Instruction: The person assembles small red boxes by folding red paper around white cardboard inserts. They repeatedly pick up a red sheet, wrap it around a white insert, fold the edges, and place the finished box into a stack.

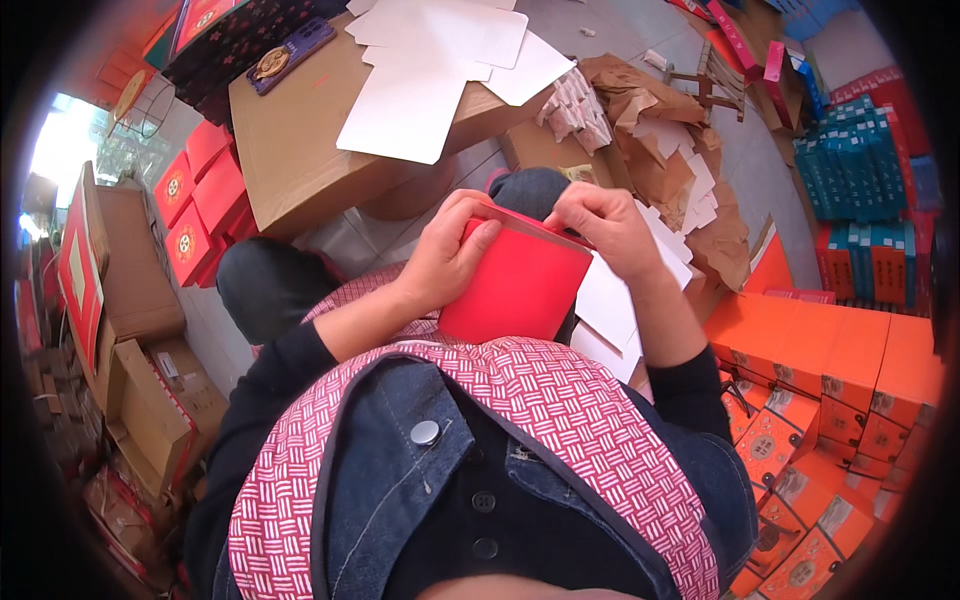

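Your left grip (452, 250) is clamped on the left side of 1 red box (522, 285), located just before your patterned apron (600, 420), while your right grip (603, 225) pinches its far rim.

Illumination is bright, with glare overexposing the opening (80, 140) at far left, pale highlights on the white sheets (405, 112), and fisheye distortion bending edges toward the dark rim.

Left hand (450, 250): fingers curled, thumb extended. Right hand (608, 230): fingers bent, pinching. Forearms (365, 322) converge forward.
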